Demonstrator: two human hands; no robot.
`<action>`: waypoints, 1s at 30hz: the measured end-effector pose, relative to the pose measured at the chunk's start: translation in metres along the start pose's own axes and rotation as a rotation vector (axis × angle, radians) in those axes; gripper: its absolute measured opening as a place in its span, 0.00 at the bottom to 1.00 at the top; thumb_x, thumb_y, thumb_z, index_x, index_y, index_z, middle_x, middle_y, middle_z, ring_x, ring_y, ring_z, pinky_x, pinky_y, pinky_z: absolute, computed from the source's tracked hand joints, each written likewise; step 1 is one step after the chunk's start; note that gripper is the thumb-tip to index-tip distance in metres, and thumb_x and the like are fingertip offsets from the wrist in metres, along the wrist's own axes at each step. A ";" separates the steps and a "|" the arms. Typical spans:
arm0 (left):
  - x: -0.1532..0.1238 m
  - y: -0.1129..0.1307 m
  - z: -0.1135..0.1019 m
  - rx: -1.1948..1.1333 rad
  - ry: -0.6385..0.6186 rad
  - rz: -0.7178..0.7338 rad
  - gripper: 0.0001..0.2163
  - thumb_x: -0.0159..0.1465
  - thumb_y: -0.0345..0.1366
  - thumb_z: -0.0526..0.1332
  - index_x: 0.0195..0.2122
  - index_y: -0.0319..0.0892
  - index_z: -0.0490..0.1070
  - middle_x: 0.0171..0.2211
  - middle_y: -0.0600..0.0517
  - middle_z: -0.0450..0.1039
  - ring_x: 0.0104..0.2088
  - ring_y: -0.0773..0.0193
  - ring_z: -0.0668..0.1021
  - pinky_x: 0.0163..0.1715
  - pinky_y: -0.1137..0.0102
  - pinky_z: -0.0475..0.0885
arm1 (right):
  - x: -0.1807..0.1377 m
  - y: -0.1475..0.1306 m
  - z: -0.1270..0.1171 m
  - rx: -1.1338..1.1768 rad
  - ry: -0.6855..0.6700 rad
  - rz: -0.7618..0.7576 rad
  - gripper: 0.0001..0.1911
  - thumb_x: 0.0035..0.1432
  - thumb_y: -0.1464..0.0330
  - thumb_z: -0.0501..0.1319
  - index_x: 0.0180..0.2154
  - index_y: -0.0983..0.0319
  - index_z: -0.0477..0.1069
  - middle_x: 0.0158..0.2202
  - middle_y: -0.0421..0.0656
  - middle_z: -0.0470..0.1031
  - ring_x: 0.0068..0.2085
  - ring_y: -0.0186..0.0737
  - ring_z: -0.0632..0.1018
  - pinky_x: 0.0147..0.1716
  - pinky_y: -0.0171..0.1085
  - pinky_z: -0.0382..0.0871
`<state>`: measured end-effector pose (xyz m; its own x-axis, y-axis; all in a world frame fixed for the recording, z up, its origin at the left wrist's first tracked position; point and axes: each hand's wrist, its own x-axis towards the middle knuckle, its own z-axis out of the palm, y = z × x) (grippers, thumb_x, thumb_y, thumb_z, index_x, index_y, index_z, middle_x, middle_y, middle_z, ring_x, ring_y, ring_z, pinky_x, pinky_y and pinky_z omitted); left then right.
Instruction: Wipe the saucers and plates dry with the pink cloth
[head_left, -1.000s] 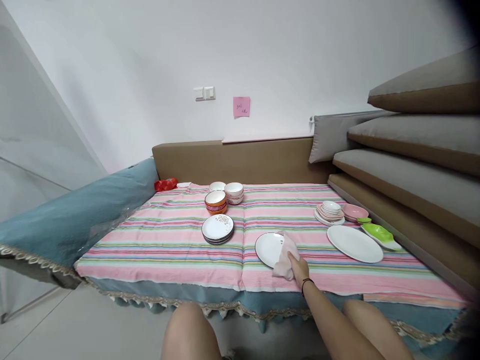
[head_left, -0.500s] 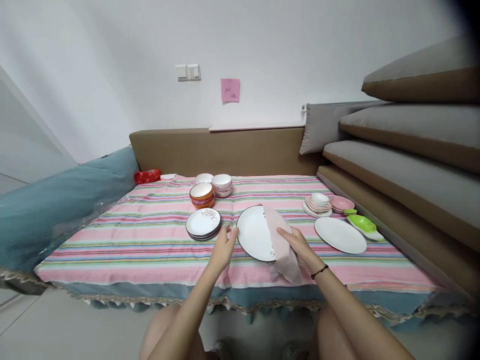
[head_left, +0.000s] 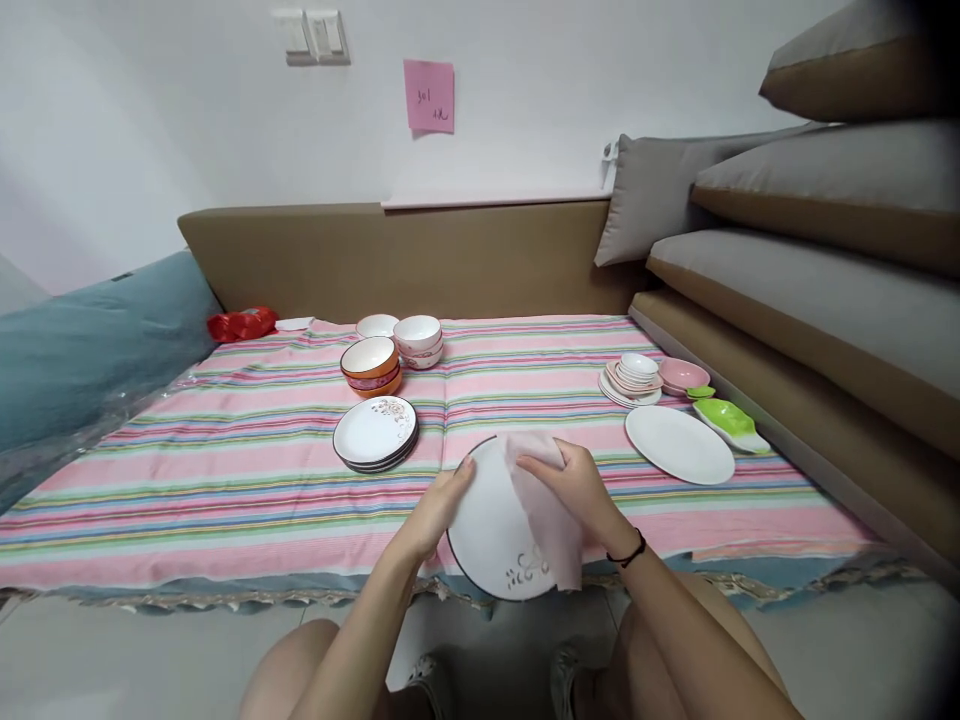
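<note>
My left hand (head_left: 439, 505) grips the left rim of a white plate (head_left: 487, 530) with a dark edge and a small floral mark, held tilted above the front edge of the striped cloth (head_left: 225, 470). My right hand (head_left: 574, 485) presses a pale pink cloth (head_left: 551, 520) against the plate's face; the cloth hangs down over the plate's right side.
A stack of dark-rimmed plates (head_left: 375, 435) lies left of my hands, with orange bowls (head_left: 370, 365) and white bowls (head_left: 417, 340) behind. On the right sit small saucers (head_left: 634, 380), a pink dish (head_left: 682, 375), a large white oval plate (head_left: 679, 445) and a green dish (head_left: 731, 422). Cushions (head_left: 810, 290) are stacked at right.
The plate has been lifted off the striped cloth and drawn toward me. My left hand came in and took its rim; my right hand keeps the pink cloth on it.
</note>
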<state>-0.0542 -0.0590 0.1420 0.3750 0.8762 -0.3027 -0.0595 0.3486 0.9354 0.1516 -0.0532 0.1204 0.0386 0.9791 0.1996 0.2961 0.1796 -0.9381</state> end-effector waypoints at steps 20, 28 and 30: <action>0.001 0.000 -0.008 -0.308 0.356 0.212 0.28 0.62 0.55 0.53 0.54 0.40 0.69 0.49 0.43 0.75 0.49 0.54 0.76 0.51 0.64 0.69 | -0.008 0.002 0.025 0.255 0.070 0.115 0.34 0.42 0.57 0.71 0.50 0.64 0.67 0.46 0.49 0.75 0.44 0.48 0.75 0.37 0.40 0.73; -0.015 0.002 -0.014 0.123 -0.013 -0.047 0.22 0.58 0.56 0.59 0.31 0.38 0.76 0.29 0.47 0.78 0.28 0.60 0.75 0.27 0.70 0.67 | -0.014 -0.005 0.017 -0.317 0.014 -0.091 0.22 0.51 0.49 0.64 0.25 0.63 0.69 0.21 0.39 0.70 0.24 0.36 0.69 0.24 0.34 0.62; -0.016 0.000 -0.009 0.149 0.000 -0.068 0.21 0.57 0.55 0.59 0.29 0.39 0.76 0.28 0.48 0.77 0.28 0.60 0.75 0.27 0.70 0.67 | -0.017 -0.001 0.025 -0.498 0.025 -0.214 0.21 0.59 0.52 0.56 0.27 0.63 0.69 0.22 0.41 0.70 0.25 0.38 0.70 0.25 0.36 0.64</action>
<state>-0.0687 -0.0702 0.1454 0.3738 0.8521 -0.3663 0.1040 0.3540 0.9295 0.1267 -0.0676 0.1109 -0.0513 0.9221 0.3836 0.7164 0.3016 -0.6291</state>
